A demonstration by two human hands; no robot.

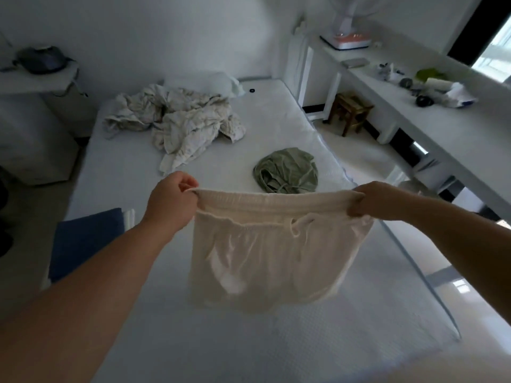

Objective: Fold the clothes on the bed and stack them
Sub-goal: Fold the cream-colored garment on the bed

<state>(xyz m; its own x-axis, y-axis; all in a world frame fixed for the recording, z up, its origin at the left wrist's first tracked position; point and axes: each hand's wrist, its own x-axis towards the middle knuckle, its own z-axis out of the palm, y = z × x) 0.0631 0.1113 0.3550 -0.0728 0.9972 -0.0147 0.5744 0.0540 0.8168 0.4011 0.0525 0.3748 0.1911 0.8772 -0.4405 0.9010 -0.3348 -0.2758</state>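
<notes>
White textured mattress of the bed (pixel 276 341) fills the near view, and its bare part just below the hands gives free room to lay a garment flat. Above it hang the cream drawstring shorts of thin fabric (pixel 265 255), held in the air. The left hand (pixel 171 200) pinches one end of the waistband and the right hand (pixel 373 199) grips the other end, so the waistband runs left to right between them and the legs hang down toward the person. A folded dark blue cloth (pixel 85 244) lies at the left edge. Farther away, near the right edge, rests a crumpled green garment (pixel 287 171), nearer to the right hand. Beyond it lies a pile of rumpled off-white fabric (pixel 177 123).
</notes>
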